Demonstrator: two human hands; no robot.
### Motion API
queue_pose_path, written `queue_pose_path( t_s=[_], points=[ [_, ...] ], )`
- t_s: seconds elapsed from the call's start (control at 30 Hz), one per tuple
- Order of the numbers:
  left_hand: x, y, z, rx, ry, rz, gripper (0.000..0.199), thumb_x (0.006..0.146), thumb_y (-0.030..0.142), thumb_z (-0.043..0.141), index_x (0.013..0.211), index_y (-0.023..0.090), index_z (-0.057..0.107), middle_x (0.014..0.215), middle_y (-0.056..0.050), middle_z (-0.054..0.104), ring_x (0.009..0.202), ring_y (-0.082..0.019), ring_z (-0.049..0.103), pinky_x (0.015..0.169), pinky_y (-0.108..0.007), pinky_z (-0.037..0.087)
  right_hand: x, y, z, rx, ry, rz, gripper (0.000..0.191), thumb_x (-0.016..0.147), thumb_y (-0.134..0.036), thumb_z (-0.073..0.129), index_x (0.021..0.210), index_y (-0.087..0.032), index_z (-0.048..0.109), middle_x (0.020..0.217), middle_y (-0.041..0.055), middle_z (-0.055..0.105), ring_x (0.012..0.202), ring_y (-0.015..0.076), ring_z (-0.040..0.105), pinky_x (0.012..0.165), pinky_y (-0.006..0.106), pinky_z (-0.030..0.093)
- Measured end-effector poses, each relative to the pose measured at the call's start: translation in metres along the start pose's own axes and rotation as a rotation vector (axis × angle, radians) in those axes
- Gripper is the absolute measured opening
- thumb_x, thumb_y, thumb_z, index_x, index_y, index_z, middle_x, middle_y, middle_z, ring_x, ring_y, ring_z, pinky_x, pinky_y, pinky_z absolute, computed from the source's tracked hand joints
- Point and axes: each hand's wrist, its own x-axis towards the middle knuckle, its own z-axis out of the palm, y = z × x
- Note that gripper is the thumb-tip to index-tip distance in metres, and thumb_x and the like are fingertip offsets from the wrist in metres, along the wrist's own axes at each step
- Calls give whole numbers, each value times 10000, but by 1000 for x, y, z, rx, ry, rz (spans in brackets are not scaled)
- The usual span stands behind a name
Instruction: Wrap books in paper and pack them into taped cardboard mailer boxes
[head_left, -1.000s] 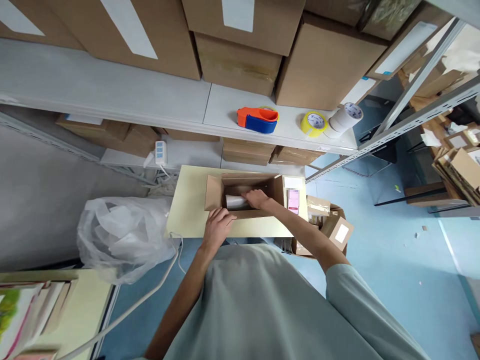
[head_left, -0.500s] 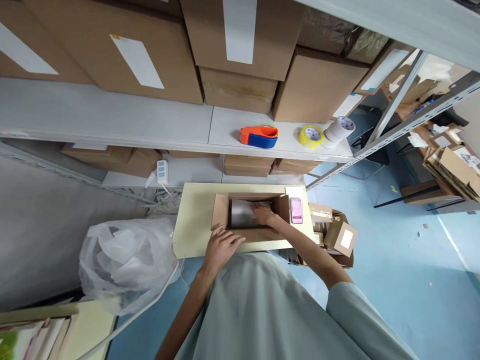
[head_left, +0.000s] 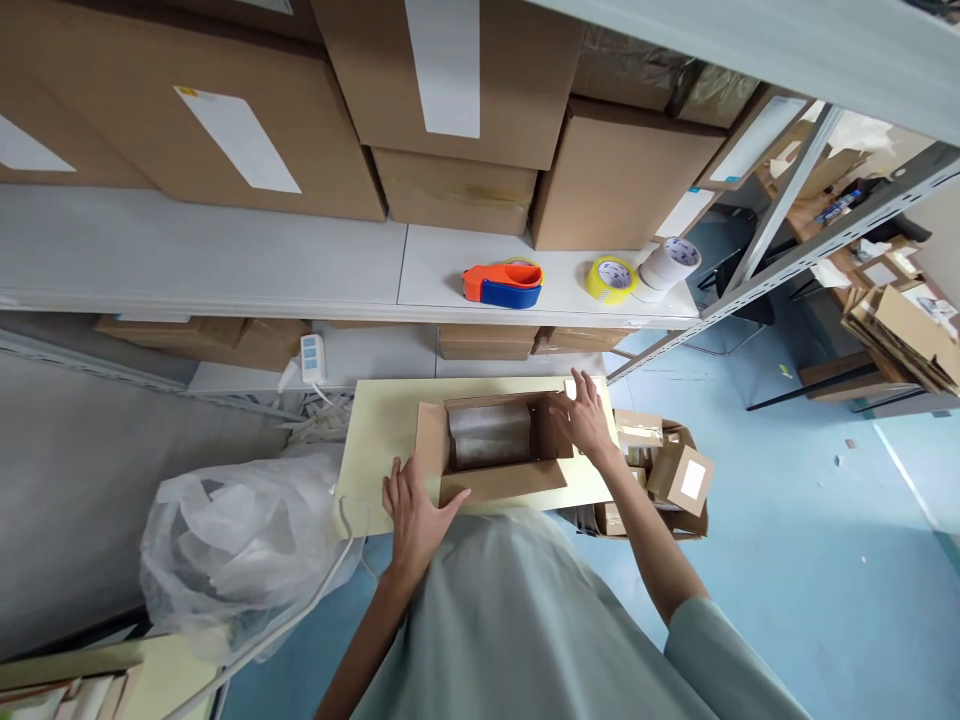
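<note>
On a pale yellow table stands an open cardboard box, its left, front and right flaps folded outward. Inside lies a whitish, sheet-like item with a slight sheen; what it is or covers I cannot tell. My left hand is at the box's front left corner, fingers spread and thumb toward the front flap. My right hand is at the right flap, with its fingers apart and the thumb side against the cardboard. Neither hand grasps anything visible. Most of the tabletop behind my right hand is hidden.
A shelf above the table bears large cartons, an orange-and-blue tape dispenser, yellow tape and white rolls. A plastic bag is at left. A carton of smaller boxes stands on the floor at right.
My right hand has come out of the box to its right flap, now covering where the phone lay. My left hand has moved left and spread its fingers. The front flap lies further outward.
</note>
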Motion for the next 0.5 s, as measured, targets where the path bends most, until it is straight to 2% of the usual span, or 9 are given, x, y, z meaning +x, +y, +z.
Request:
queue_pose_path(
  t_s=[0.07, 0.17, 0.27, 0.33, 0.4, 0.5],
  points=[
    [2, 1, 0, -10, -3, 13, 1070, 945, 687, 736, 1737, 115, 300, 1652, -336, 506, 1668, -500, 338, 1348, -727, 210, 16, 8, 2, 24, -44, 3, 394, 1101, -320, 620, 1462, -240, 756, 1808, 188, 374, 1654, 426, 345, 1274, 598, 442],
    [6, 6, -1, -13, -11, 44, 1021, 957, 651, 737, 1722, 118, 320, 1625, -329, 551, 1639, -492, 395, 1338, -717, 241, 43, 18, 5, 160, -106, 3, 399, 1128, -321, 562, 1462, -213, 751, 1719, 213, 508, 1521, 359, 551, 1262, 529, 474],
    [13, 10, -2, -36, -67, 105, 994, 977, 603, 728, 1738, 134, 292, 1563, -288, 637, 1576, -467, 494, 1333, -701, 262, 63, 25, 9, 439, -149, 20, 413, 1131, -346, 533, 1470, -185, 706, 1656, 220, 570, 1150, 257, 784, 1138, 460, 597],
    [18, 11, -2, -59, -152, 161, 993, 986, 579, 727, 1758, 162, 261, 1497, -244, 707, 1511, -438, 573, 1334, -696, 262, 70, 26, 15, 659, -182, 54, 433, 1124, -426, 525, 1463, -184, 642, 1584, 206, 618, 955, 208, 818, 952, 409, 684],
    [24, 12, -2, -63, -235, 196, 1015, 980, 582, 740, 1774, 195, 240, 1426, -200, 764, 1450, -406, 637, 1337, -693, 258, 73, 26, 24, 853, -214, 99, 490, 1108, -556, 505, 1438, -198, 559, 1469, 168, 669, 920, 203, 827, 794, 359, 709],
    [31, 14, 0, -46, -298, 193, 1052, 971, 612, 749, 1785, 209, 219, 1329, -154, 814, 1367, -367, 707, 1343, -677, 274, 72, 24, 41, 1059, -214, 188, 550, 1062, -706, 492, 1352, -239, 486, 1403, 132, 670, 993, 211, 818, 733, 341, 717]
  ],
)
